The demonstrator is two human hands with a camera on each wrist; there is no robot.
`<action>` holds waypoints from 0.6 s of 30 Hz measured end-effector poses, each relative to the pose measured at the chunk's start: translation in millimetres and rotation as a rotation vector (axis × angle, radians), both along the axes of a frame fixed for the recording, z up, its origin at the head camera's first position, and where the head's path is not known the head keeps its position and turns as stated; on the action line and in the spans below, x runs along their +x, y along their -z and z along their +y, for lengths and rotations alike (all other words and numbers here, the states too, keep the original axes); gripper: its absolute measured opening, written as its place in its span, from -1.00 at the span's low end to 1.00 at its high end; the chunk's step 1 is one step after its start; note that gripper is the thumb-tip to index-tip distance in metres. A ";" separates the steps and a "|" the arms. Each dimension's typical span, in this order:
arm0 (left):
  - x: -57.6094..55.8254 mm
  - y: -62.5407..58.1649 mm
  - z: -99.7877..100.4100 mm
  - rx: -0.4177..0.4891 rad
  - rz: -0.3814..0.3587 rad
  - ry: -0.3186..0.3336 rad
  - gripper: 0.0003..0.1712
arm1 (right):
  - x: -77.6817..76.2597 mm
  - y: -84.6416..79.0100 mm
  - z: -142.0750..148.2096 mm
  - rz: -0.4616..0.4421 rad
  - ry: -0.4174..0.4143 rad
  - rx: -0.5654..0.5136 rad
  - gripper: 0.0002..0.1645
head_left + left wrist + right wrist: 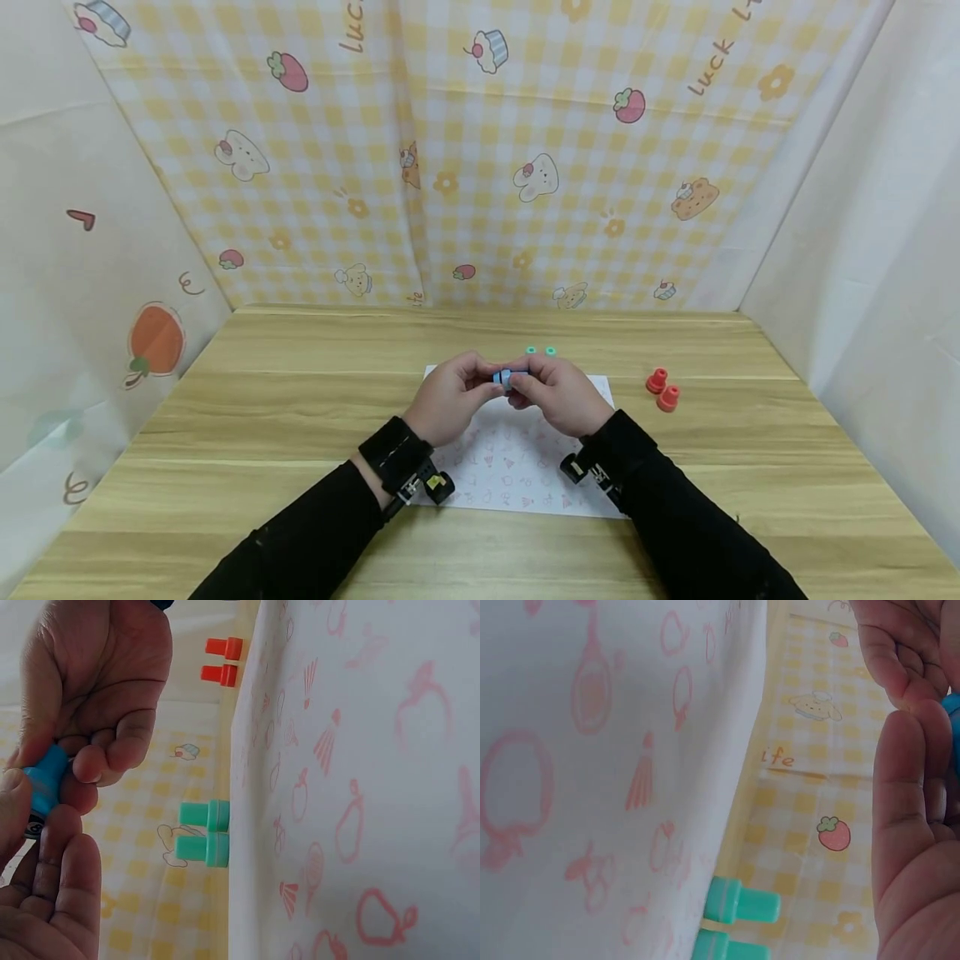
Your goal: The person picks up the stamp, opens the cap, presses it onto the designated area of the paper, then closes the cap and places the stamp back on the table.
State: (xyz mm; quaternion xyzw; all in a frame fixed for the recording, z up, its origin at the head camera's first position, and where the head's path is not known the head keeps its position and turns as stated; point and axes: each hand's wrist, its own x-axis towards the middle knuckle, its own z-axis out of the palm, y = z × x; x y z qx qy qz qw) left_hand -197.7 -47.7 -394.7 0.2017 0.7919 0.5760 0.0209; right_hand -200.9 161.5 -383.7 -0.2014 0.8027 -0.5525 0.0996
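A small blue stamp (508,380) is held between both hands, above a white sheet of paper (495,492). My left hand (450,402) pinches its left end, and my right hand (561,397) grips the other end with thumb and curled fingers. In the left wrist view the blue stamp (45,786) shows a dark round end with a pale mark, close to the left fingers (67,877). Only a sliver of the stamp (954,724) appears in the right wrist view, where the right fingers (904,780) hide most of it.
Pink fruit, racket and shuttlecock prints cover the paper. Two green stamps (202,832) stand past its far edge. To the right, two red stamps (662,390) stand on the wooden table (247,417). A checked yellow cloth (480,117) hangs behind.
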 end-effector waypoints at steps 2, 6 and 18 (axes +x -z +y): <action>-1.0 0.8 -0.5 -0.001 0.002 0.000 -0.85 | -1.1 1.3 0.3 -0.016 -0.004 -0.042 -0.67; -2.7 1.4 -2.0 -0.009 -0.002 -0.026 -0.83 | -3.7 3.7 1.1 -0.063 -0.009 -0.096 -0.62; -7.9 2.4 -8.3 -0.024 -0.009 -0.070 -0.82 | -8.4 3.5 5.7 -0.101 0.081 -0.020 -0.58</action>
